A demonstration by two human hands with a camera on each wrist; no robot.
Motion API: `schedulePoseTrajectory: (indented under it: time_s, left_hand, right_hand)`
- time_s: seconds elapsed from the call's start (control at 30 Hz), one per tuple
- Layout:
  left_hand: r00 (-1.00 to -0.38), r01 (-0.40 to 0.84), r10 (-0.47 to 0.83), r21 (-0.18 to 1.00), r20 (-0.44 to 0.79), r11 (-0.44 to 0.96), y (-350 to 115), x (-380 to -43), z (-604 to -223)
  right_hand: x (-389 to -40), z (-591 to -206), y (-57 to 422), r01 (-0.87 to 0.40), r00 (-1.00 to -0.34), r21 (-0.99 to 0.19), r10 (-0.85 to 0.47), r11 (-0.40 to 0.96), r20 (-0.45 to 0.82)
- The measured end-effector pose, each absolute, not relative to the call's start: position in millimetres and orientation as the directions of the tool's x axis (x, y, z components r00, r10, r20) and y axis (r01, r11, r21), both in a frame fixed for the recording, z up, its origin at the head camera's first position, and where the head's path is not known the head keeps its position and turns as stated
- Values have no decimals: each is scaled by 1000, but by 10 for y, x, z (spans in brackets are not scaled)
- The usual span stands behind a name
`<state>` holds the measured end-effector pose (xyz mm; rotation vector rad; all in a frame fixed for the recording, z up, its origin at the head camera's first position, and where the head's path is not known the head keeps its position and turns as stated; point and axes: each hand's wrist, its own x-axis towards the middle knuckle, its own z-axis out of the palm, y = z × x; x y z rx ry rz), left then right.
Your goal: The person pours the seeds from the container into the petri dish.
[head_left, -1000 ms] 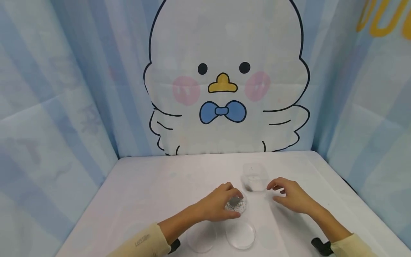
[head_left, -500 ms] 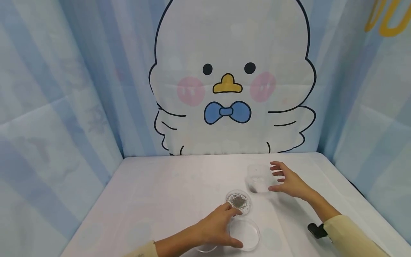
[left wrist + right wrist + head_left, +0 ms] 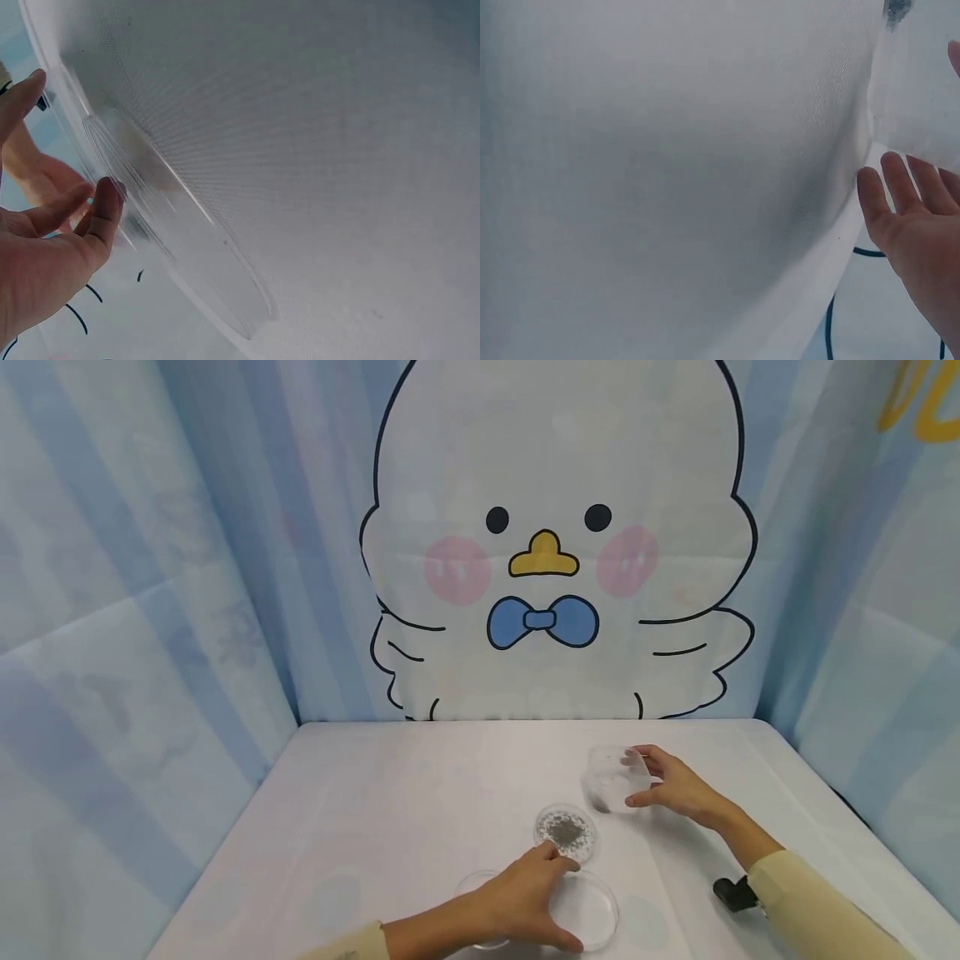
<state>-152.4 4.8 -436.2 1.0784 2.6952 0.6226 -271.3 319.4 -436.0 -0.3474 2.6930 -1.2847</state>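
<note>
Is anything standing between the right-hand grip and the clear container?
Nothing visible does: the right-hand grip is at the right side of the clear container. The dish of grains lies nearer the camera, slightly left, off that path.

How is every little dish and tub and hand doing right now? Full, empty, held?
Speckled dish, grey and white bits inside
Front dish, looks empty, held
Left hand, gripping front dish
Rear-left dish, mostly hidden
Clear tub, right hand around it, grip unclear
</note>
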Motion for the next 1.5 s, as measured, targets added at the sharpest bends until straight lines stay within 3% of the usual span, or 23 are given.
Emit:
schedulePoseTrajectory:
  time_s: [0.3,0.6,1.0,1.33,1.5]
  left_hand:
    - [-716,634,697,441,23,636,64,-1546,-4365]
    - [-738,597,675,474,8,647,81,-1526,-4318]
    - [-751,573,660,486,-11,660,110,-1555,-4336]
    - [-750,561,661,500,-30,660,116,-1541,-4251]
    - [-753,562,658,498,-23,661,108,-1555,-4262]
  right_hand:
    - [-2478,-4298,3313,-180,-966,-772,-256,609,23]
    - [-2046,-4204,3351,-319,-944,-678,-287,663,164]
    - [-1570,-4166,3178,-531,-846,-540,-366,653,389]
    - [-1395,-4189,3040,-570,-806,-412,-385,711,450]
    - [-1342,-4167,2955,-621,-753,-354,-407,699,517]
